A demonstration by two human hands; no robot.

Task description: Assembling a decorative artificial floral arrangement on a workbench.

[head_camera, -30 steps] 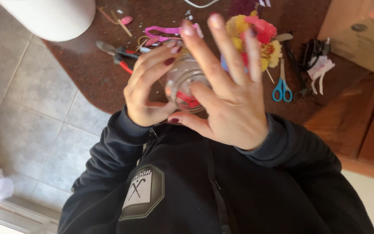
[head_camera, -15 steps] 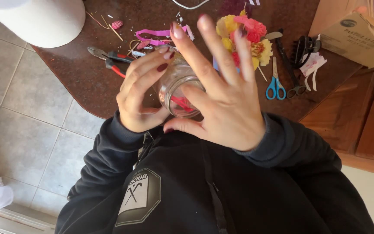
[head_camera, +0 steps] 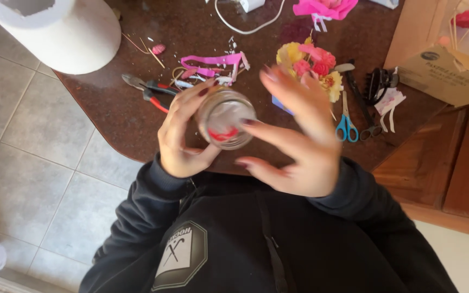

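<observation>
Small glass jar (head_camera: 225,117) at centre frame, above the tabletop (head_camera: 137,116) edge; left hand (head_camera: 183,135) grasping its side; right hand (head_camera: 299,142) w/ fingers spread, only tips on jar. Vs a sec ago: right hand slid off to the right, so jar mouth + red bit inside now visible.

Right hand (head_camera: 299,141) fingertips blurred; jar (head_camera: 225,118) contents perhaps red.

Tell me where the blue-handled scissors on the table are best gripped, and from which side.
Probably by the blue loops, from the near table edge. The blue-handled scissors lie flat on the table, loops toward the person and blades pointing away under the paper flowers. The loops sit clear, just beyond the right hand, which with the left hand is on a glass jar.
</observation>
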